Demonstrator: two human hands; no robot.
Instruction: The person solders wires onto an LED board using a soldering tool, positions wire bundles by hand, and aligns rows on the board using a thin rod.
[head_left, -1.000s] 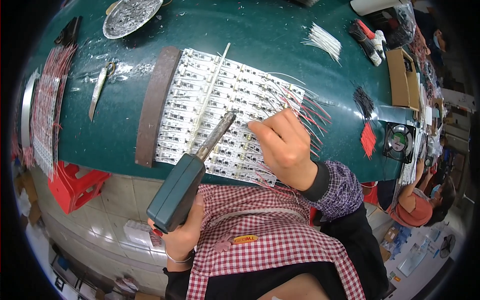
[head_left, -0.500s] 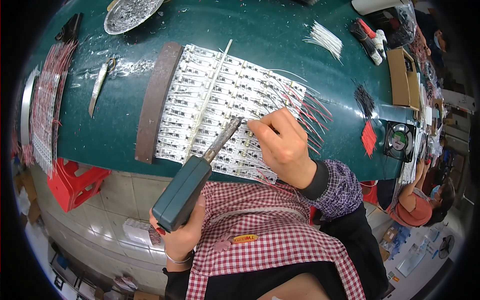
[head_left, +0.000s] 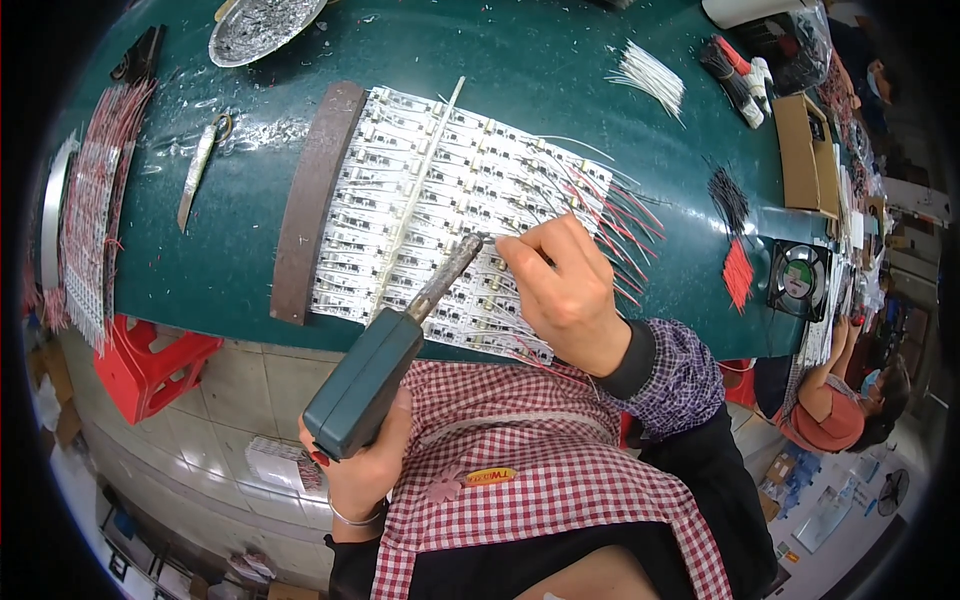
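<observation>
At the left edge of the green surface (head_left: pixel 165 275) lie wired boards (head_left: pixel 100 200), strung with red wires. A blade (head_left: pixel 197 180) with a ring handle comes next, then a dish (head_left: pixel 265 32) of silvery scraps at the far edge. A brown bar (head_left: pixel 318 205) borders the left side of a white board sheet (head_left: pixel 462 195), which sits at the middle of the near edge with a pale strip (head_left: pixel 425 170) across it. The left hand (head_left: pixel 375 465) grasps a green iron (head_left: pixel 365 370), its tip over the sheet, just beside the pinched fingertips of the right hand (head_left: pixel 565 285); whether they grip a wire, I cannot tell. Toward the right edge lie white wires (head_left: pixel 650 82), black wires (head_left: pixel 728 203) and a fan (head_left: pixel 798 280).
</observation>
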